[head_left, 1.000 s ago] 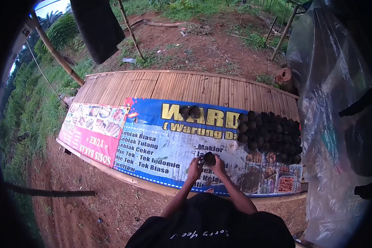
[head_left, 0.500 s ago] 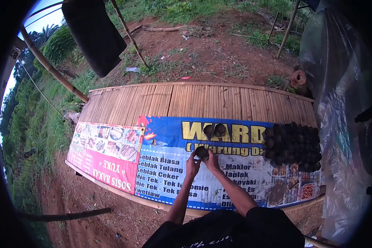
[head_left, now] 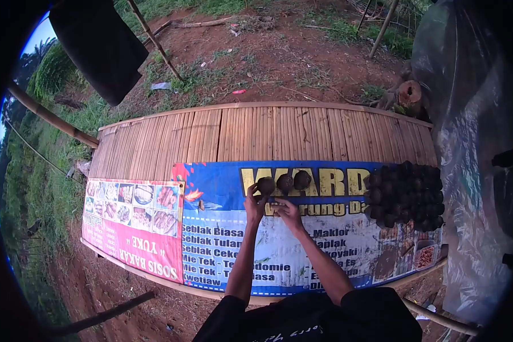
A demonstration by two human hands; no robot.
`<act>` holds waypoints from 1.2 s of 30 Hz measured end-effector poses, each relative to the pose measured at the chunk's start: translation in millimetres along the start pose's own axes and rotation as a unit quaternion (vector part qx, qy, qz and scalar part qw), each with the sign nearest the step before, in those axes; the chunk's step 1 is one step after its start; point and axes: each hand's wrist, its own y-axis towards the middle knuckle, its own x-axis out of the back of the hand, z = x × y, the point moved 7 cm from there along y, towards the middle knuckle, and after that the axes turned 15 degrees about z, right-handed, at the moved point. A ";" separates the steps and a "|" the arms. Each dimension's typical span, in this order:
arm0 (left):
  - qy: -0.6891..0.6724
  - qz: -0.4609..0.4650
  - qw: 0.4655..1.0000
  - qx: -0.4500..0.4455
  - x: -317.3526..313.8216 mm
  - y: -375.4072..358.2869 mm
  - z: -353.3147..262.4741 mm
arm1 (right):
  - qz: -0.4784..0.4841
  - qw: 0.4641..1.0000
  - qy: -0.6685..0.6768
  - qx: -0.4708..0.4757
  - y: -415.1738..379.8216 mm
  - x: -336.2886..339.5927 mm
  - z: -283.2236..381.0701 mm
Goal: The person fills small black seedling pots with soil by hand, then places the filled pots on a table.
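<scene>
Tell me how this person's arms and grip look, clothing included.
Black sleeves leave both forearms bare, with no watch or bracelet visible. No glove shows on the left grip or right grip. The black shirt carries white lettering, partly cut off below.

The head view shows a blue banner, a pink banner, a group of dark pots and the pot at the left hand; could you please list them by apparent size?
Largest to smallest:
Blue banner, clearly
Pink banner
Group of dark pots, at the right
Single pot at the left hand
</scene>
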 end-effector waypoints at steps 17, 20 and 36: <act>-0.152 0.062 0.974 0.154 -78.1 -157.1 -24.3 | -0.340 0.900 -0.195 -0.189 -288.1 143.1 -7.7; -0.017 0.115 0.982 0.148 -117.8 -199.1 -27.4 | -0.359 0.876 -0.231 -0.226 -339.2 151.4 0.5; -0.098 0.301 0.948 0.029 -293.1 -254.4 -114.8 | -0.464 0.857 -0.214 -0.062 -492.1 360.0 82.3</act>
